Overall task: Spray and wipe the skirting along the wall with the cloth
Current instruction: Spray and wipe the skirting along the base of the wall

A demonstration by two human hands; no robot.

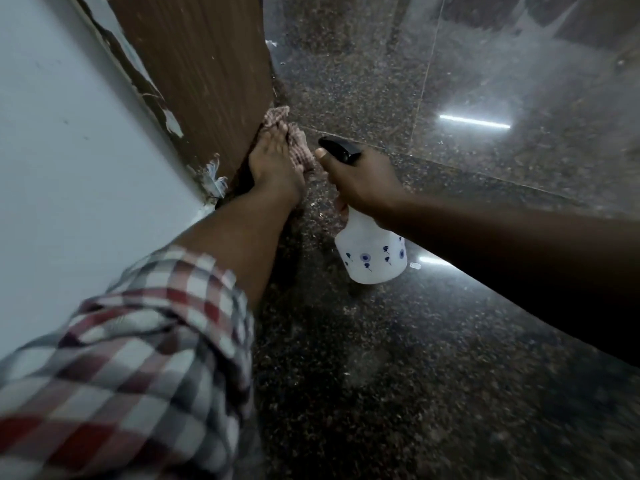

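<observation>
Head view: the dark speckled granite floor [450, 375] fills most of the frame, polished enough to mirror the ceiling lights. Left of the brown wood-grain board [194, 81], which I take for the skirting, rises the pale wall [52, 133], its paint flaking where it meets the board.

Right of the board, held clear of the floor, is the spray bottle [370, 251], white plastic printed with small blue flowers and topped by a black trigger head. It looks light and rigid. How full it is cannot be told. The neck just under the head is the natural place to hold it, and a wet hand could slip there.

Against the board's lower right edge lies the checked cloth [301, 150], soft and limp, bunched in folds. It will likely creep and ruck under a light touch, so a flat, firm press suits it better than a pinch.

The left grip [273, 161] is spread, fingers straight, pressing the cloth to the board. The right grip [363, 181], further right of the board, is curled round the bottle's neck with a digit up on the black head.
</observation>
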